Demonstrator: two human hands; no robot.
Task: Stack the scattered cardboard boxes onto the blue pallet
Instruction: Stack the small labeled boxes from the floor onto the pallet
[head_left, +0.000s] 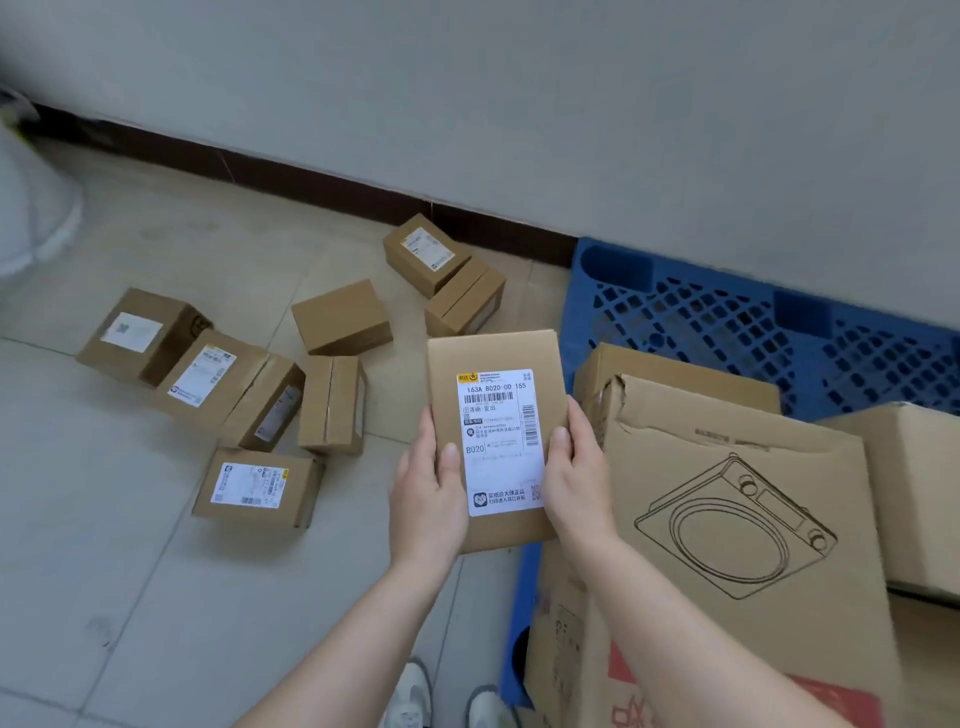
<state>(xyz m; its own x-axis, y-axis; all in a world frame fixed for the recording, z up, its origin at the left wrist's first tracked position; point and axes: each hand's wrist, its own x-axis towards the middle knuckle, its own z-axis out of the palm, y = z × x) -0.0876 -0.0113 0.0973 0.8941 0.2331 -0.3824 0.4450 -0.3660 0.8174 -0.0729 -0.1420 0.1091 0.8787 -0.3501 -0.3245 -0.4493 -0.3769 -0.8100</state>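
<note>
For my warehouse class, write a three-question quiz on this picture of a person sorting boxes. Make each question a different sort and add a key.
1. True or false: the labelled box already rests on the blue pallet.
2. Of the left hand and the right hand, which has a grip on that box? A) left only B) right only C) both
3. Fill in: the scattered boxes on the floor lie on the person's ____ side of the pallet.
Key: 1 false, it is held up in the hands. 2 C. 3 left.
</note>
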